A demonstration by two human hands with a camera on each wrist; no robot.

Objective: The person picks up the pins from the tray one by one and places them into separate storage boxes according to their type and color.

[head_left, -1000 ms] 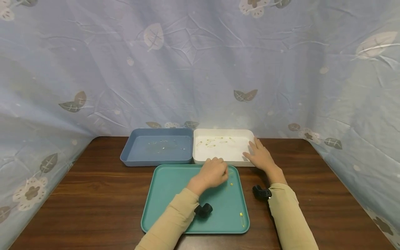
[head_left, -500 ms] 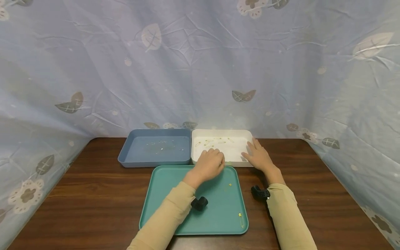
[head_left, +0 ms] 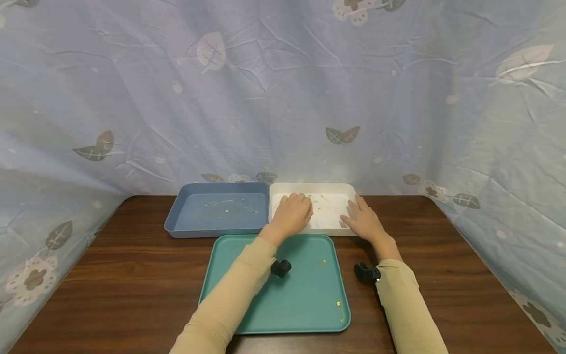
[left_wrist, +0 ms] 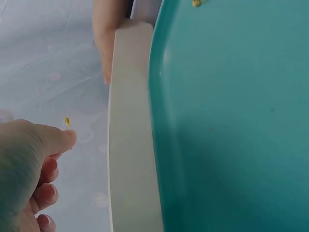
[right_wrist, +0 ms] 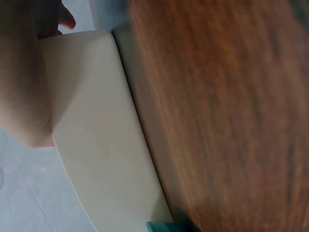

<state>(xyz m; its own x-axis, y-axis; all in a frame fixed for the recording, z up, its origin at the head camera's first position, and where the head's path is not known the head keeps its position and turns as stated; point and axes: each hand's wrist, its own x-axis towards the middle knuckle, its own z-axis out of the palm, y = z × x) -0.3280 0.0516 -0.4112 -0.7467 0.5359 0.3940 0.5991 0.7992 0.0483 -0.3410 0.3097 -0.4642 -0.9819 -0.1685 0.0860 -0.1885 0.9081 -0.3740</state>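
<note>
My left hand [head_left: 292, 215] is over the left part of the white tray [head_left: 327, 230]. In the left wrist view its thumb and fingertips pinch a gold safety pin [left_wrist: 67, 121], whose head sticks up past the thumb. My right hand [head_left: 364, 222] rests at the white tray's right rim with its fingers extended; in the right wrist view part of it lies across the tray's edge. Several gold safety pins [head_left: 325, 198] lie in the white tray, some hidden behind my left hand. On the teal tray [head_left: 296, 314] are a gold safety pin [head_left: 340, 311] and a small gold piece [head_left: 325, 261].
Left of the white tray and against it stands a blue tray [head_left: 216, 229] with several small silvery safety pins [head_left: 211, 204]. The teal tray lies in front of both on the dark wooden table [head_left: 119, 275]. A patterned curtain [head_left: 283, 123] hangs behind.
My left hand has moved up and left, from the teal tray's far edge to over the white tray, carrying the safety pin. My right hand has stayed at the white tray's rim.
</note>
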